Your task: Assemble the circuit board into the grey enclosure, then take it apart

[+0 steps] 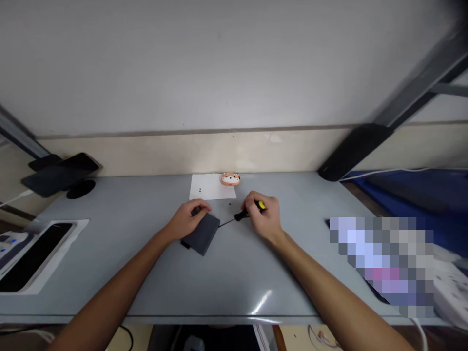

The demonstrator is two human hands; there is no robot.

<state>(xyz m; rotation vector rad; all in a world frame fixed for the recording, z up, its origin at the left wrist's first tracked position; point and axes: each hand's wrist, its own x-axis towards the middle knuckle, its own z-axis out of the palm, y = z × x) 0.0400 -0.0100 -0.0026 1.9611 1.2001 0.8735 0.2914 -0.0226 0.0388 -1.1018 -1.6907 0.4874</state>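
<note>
Head camera: the left hand [190, 219] clasps the far corner of one dark-grey, flat rectangular box [206, 233]; the right hand [263, 214] grips one black-and-yellow screwdriver [241, 214], tip at the box's edge. Beyond the hands, one white paper sheet [208, 183] bears two dark specks [200, 189] and one orange-and-white animal-faced case [230, 179] at its corner, on one grey table [157, 287].

Counter [204, 287]: grey, glossy
Rear middle: white paper sheet [210, 187], small dark speck [230, 204] beside it
Rear left: round black stand base [81, 189]
</note>
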